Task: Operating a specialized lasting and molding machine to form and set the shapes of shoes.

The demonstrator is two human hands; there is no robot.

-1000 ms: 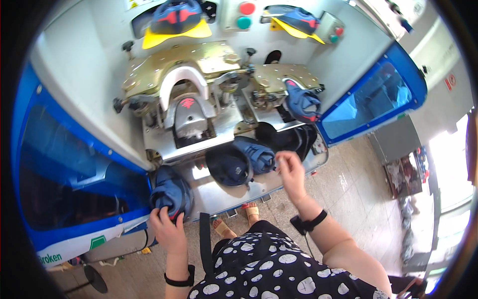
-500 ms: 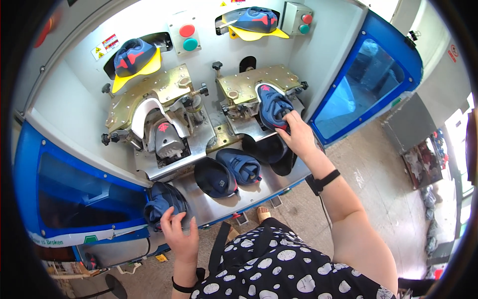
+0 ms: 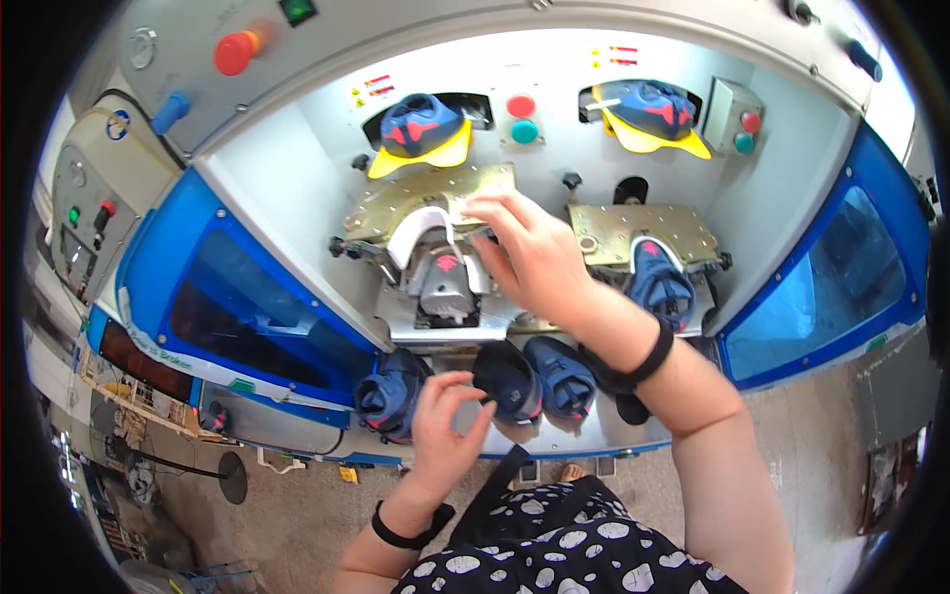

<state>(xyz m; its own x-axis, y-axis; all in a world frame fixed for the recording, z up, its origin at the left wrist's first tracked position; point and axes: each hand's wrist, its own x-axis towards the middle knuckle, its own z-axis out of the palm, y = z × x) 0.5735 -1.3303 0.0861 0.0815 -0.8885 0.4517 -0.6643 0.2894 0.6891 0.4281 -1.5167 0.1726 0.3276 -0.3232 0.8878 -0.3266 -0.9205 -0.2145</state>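
My right hand (image 3: 534,247) reaches across in front of the left press station, its fingers curved and apart with nothing in them. Beneath and beside it are the metal toe mold (image 3: 447,287), marked in red, and a white curved pad (image 3: 421,230). Low over the metal shelf, my left hand (image 3: 447,426) is held open, thumb away from the fingers. Near it lie a navy shoe upper (image 3: 392,396), a dark shoe upper (image 3: 509,384) and another navy upper (image 3: 562,378). A navy upper with a red mark (image 3: 661,287) sits on the right station.
Two navy-and-red uppers with yellow flaps (image 3: 424,131) (image 3: 653,117) rest in openings at the back wall. Red and green buttons (image 3: 522,119) are between them. Blue-framed doors (image 3: 267,287) flank the machine, and a red knob (image 3: 236,53) juts from its upper panel.
My right hand has let go of the upper on the right station and moved left to the left station. The view has swung left; my left hand is still near the shelf.
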